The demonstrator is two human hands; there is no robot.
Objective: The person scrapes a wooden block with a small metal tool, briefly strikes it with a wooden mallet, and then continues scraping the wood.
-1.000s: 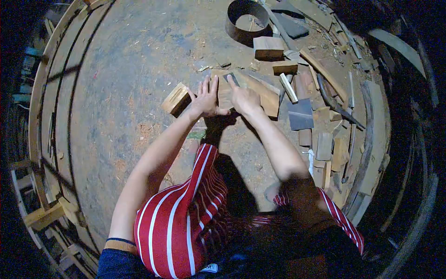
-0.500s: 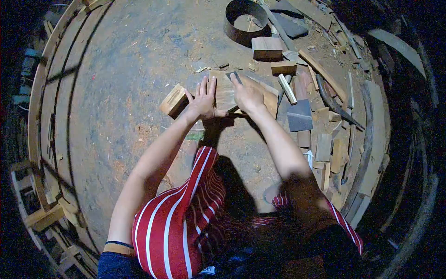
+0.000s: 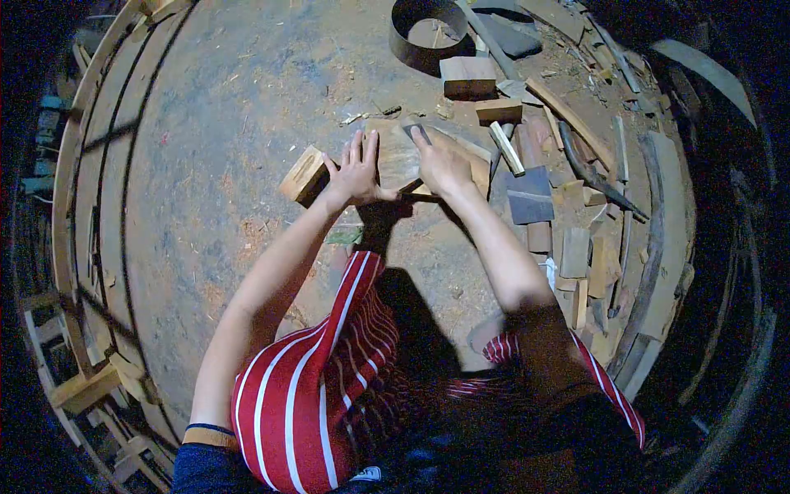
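Dirt floor (image 3: 222, 123), scattered wood blocks (image 3: 469, 76)

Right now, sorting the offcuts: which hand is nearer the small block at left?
Left. The left hand lies just beside the block; the right hand is farther, across the board.

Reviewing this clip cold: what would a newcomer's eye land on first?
Two bare hands at centre, the left hand and right hand, fingers spread, pressing a flat wooden piece on the dusty floor. Below them, red-and-white striped trousers. To the right lies a heap of wood offcuts; a dark metal ring sits at top.
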